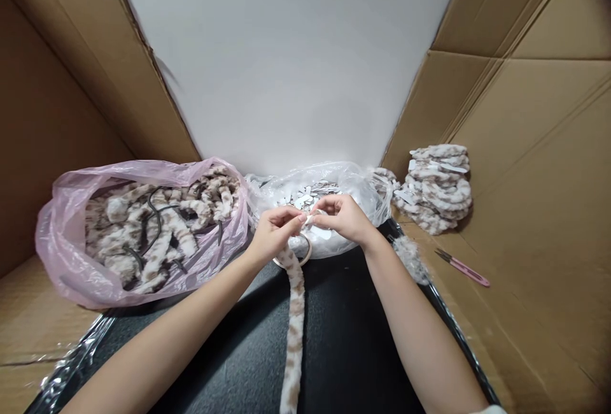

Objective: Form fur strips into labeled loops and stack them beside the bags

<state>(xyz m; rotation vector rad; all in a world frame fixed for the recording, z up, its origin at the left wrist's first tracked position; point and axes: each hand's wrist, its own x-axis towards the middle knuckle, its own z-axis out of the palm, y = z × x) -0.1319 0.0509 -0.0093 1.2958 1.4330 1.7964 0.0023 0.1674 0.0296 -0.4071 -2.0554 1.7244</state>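
My left hand (280, 229) is closed in a pinch on the upper end of a plush strip (294, 312), white with tan spots. The strip hangs down over the black work surface toward me. My right hand (344, 218) pinches the same small white end, its fingertips meeting those of the left. Just below the left fingers a pale beige ring (307, 253) shows, partly behind the strip; how it joins the strip is hidden. Behind both hands lies a clear plastic bag (353, 178) holding many small white tags and metal pieces.
At the left, a pink plastic bag (62, 223) holds spotted plush pieces with dark cords. A stack of spotted plush bands (439, 194) with white tags stands at the right. Pink-handled thread snips (465, 269) lie on the cardboard. Cardboard walls (548, 146) rise on both sides.
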